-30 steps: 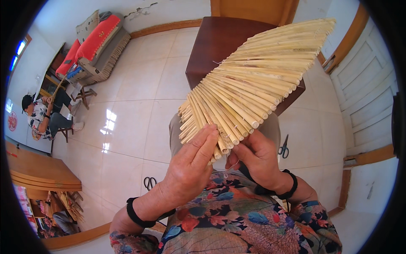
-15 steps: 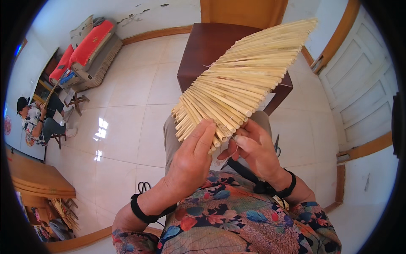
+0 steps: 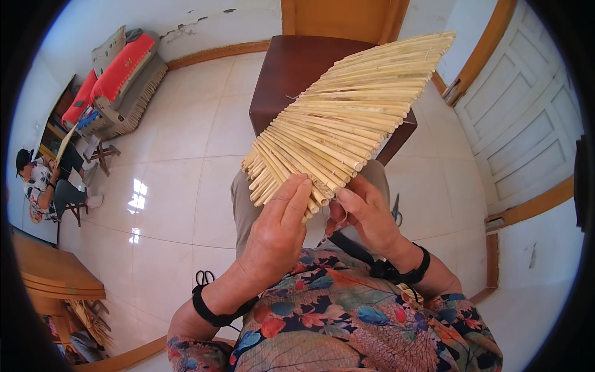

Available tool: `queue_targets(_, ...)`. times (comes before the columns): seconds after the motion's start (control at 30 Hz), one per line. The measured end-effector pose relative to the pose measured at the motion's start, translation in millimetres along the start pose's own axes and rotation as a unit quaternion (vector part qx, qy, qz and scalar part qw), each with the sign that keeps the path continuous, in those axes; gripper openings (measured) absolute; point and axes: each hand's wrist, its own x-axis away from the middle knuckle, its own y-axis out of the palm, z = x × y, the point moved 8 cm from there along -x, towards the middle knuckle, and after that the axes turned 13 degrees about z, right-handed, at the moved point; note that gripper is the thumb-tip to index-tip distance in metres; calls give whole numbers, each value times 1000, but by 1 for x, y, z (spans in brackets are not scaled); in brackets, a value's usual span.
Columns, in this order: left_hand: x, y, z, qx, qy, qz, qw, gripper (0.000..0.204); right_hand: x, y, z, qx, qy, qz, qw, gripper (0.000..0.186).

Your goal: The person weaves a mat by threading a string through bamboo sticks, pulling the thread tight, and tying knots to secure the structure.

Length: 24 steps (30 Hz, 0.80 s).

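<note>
A fan-shaped mat of pale straw-coloured stalks (image 3: 347,111), bound with thread, stretches from my lap up over a dark red wooden table (image 3: 282,74). My left hand (image 3: 277,229) grips the near end of the stalks, fingers over the top. My right hand (image 3: 365,220) is closed at the lower right edge of that end, thumb against the stalk ends, with a thin thread (image 3: 339,223) hanging by the fingers; some of its fingertips are hidden beneath the mat. Black straps circle both my wrists.
Scissors lie on the tiled floor at left (image 3: 204,279) and right (image 3: 396,212). A person (image 3: 46,186) on a stool at far left holds long pale material. A red-draped sofa (image 3: 118,74) is behind. A white door (image 3: 514,111) stands right, a wooden cabinet (image 3: 59,263) lower left.
My view has shifted, so the room sits differently. The mat and both hands appear a little further left; my right thumb has moved about at the stalk ends.
</note>
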Motion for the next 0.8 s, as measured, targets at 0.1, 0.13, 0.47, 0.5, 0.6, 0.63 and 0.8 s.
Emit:
queue_targets(0.1,3,5,3,-4,24,1,1000,47,0,3,-4,6,11,13,1000,47)
queue_targets(0.13,5,8,5,-17,35,-7,999,45,-1,1,-3,3,30,33,999,46)
queue_targets(0.47,18,23,11,-46,68,-53,995,46,11,-13,4,166,55,56,983,48)
queue_targets(0.5,19,24,11,-41,66,-54,995,46,11,-14,8,135,60,53,988,48)
queue_targets(0.6,24,27,9,-44,72,-55,995,47,13,-14,16,105,65,67,990,47)
queue_targets(0.63,25,28,9,-42,73,-55,995,47,14,-16,17,104,64,82,989,47)
queue_targets(0.8,32,27,7,-35,76,-66,994,49,16,-18,29,82,80,105,988,40)
